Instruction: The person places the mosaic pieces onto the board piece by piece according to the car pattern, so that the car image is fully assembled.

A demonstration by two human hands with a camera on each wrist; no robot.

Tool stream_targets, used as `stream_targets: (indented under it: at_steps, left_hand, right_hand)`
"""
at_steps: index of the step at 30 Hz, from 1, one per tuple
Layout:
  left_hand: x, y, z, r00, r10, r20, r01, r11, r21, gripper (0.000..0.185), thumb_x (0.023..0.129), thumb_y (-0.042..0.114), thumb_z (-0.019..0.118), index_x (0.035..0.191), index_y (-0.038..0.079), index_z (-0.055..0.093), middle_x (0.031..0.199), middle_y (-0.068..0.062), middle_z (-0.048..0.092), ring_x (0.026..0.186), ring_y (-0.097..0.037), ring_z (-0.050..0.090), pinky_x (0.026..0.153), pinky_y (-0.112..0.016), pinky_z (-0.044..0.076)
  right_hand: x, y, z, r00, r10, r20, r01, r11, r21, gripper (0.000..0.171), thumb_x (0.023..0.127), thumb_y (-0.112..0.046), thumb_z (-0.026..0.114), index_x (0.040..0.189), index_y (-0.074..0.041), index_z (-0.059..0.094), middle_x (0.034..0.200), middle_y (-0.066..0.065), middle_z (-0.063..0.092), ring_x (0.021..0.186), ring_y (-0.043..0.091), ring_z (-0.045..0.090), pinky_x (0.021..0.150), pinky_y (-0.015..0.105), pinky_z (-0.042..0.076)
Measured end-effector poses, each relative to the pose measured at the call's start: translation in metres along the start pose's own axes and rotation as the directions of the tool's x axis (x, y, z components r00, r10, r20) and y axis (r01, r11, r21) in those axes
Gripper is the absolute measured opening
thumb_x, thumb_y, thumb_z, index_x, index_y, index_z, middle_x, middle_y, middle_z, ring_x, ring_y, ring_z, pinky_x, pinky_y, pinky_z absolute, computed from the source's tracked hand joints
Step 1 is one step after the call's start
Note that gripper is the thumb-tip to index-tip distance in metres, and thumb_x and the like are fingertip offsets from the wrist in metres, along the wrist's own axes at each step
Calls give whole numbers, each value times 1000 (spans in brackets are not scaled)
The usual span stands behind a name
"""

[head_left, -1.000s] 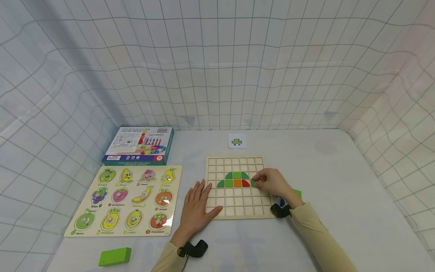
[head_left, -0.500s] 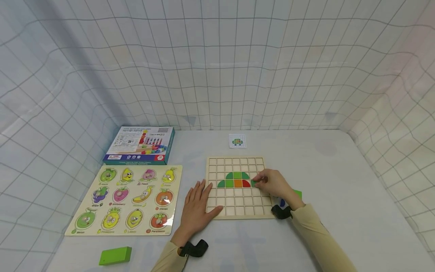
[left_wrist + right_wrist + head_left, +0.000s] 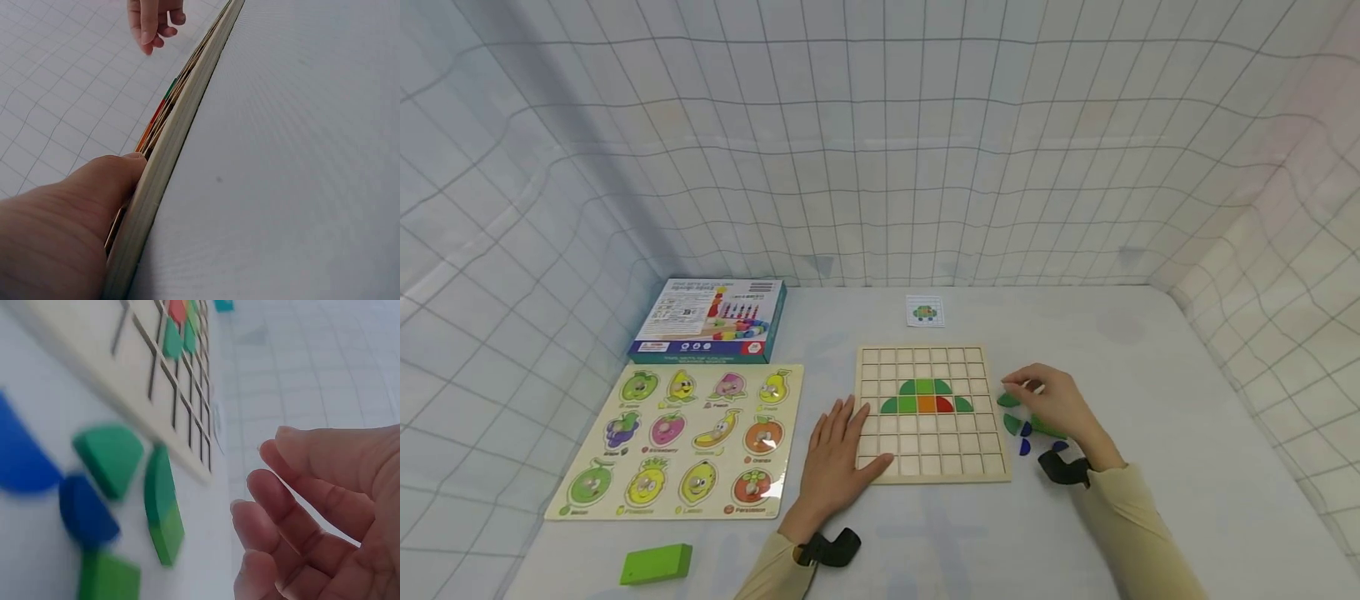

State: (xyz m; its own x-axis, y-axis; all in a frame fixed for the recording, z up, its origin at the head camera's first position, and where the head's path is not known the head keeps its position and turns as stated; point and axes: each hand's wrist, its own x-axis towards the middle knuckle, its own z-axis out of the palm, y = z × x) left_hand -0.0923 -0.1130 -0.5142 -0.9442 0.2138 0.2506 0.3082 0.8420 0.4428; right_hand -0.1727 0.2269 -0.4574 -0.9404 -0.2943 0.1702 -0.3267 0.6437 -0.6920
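Observation:
A wooden grid board (image 3: 925, 467) lies on the table with a row of green, orange and red tiles (image 3: 925, 404) and green tiles above it. My left hand (image 3: 838, 454) rests flat on the board's lower left edge, thumb against its side (image 3: 125, 175). My right hand (image 3: 1037, 396) hovers just right of the board with fingers loosely curled and nothing in them (image 3: 294, 506). Under it lie loose pieces: green quarter rounds (image 3: 1011, 422) (image 3: 109, 459) and small blue ones (image 3: 1025, 448) (image 3: 87, 509).
A fruit peg puzzle (image 3: 681, 442) lies left of the board, with a blue game box (image 3: 711, 321) behind it. A green block (image 3: 655, 564) sits near the front edge. A small pattern card (image 3: 924, 311) lies beyond the board. Mesh walls enclose the table.
My right hand has left the board and moved right to the loose pieces; a green tile now sits at the right end of the row. The left hand has stayed put.

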Motion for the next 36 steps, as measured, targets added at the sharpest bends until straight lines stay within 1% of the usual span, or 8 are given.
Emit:
stream_targets:
  at_steps: [2, 5, 11, 15, 23, 28, 33, 36]
  left_hand:
    - [0, 0, 0, 1000, -1, 2, 1, 1000, 4, 79, 84, 53, 61, 143, 5, 40, 150, -17, 29, 140, -33, 17, 111, -49, 11]
    - [0, 0, -1, 1000, -2, 5, 2, 1000, 4, 79, 85, 54, 61, 143, 6, 40, 150, -17, 29, 140, -33, 17, 111, -49, 12]
    - [1, 1, -1, 1000, 6, -13, -6, 1000, 1, 79, 84, 52, 63, 142, 4, 42, 150, -18, 30, 139, -34, 19, 110, -50, 12]
    - [1, 0, 1, 1000, 17, -18, -17, 1000, 7, 79, 83, 53, 64, 142, 4, 42, 149, -19, 31, 139, -35, 20, 110, -51, 14]
    - [1, -1, 2, 999, 23, -42, -23, 1000, 16, 79, 83, 54, 63, 141, 4, 43, 148, -19, 32, 138, -35, 22, 109, -50, 15]
    - [1, -1, 2, 999, 18, -35, -17, 1000, 12, 79, 83, 53, 64, 142, 5, 42, 149, -18, 31, 139, -35, 21, 110, -49, 14]
    - [1, 0, 0, 1000, -4, -4, 4, 1000, 8, 80, 83, 53, 63, 143, 6, 41, 150, -17, 29, 140, -33, 18, 111, -49, 11]
    - [0, 1, -1, 1000, -4, 0, 4, 1000, 7, 80, 83, 53, 64, 143, 5, 41, 150, -17, 29, 140, -34, 18, 111, -49, 12]
  right_hand:
    - [-6, 5, -10, 1000, 16, -19, -17, 1000, -15, 14, 89, -16, 67, 98, -6, 73, 92, 3, 66, 78, 20, 59, 62, 32, 47]
    - [-13, 11, -18, 998, 61, -10, -61, 997, -39, 16, 88, -18, 69, 98, -6, 72, 88, 2, 65, 77, 19, 57, 60, 32, 46]
    - [-23, 18, -14, 986, 136, 99, -135, 991, -22, 21, 83, -25, 75, 96, -8, 71, 78, -2, 60, 69, 17, 51, 53, 27, 41]
    - [-29, 19, -5, 983, 128, 132, -127, 992, -21, 22, 79, -23, 78, 95, -9, 71, 77, -4, 59, 64, 16, 48, 50, 25, 40]
    - [-29, 16, 3, 983, 89, 159, -84, 996, -39, 34, 71, -26, 84, 96, -8, 71, 79, 0, 55, 65, 16, 43, 54, 26, 38]
    - [-25, 15, 5, 983, 89, 161, -79, 995, -64, 31, 71, -23, 84, 95, -8, 71, 81, -1, 56, 66, 16, 44, 56, 27, 39]
    - [-23, 15, 4, 984, 84, 160, -75, 995, -59, 26, 74, -21, 82, 92, -7, 71, 80, 0, 55, 66, 15, 44, 54, 27, 37]
    - [-22, 16, 4, 984, 75, 160, -67, 996, -53, 24, 75, -20, 82, 92, -6, 71, 80, 0, 56, 65, 15, 43, 53, 27, 37]
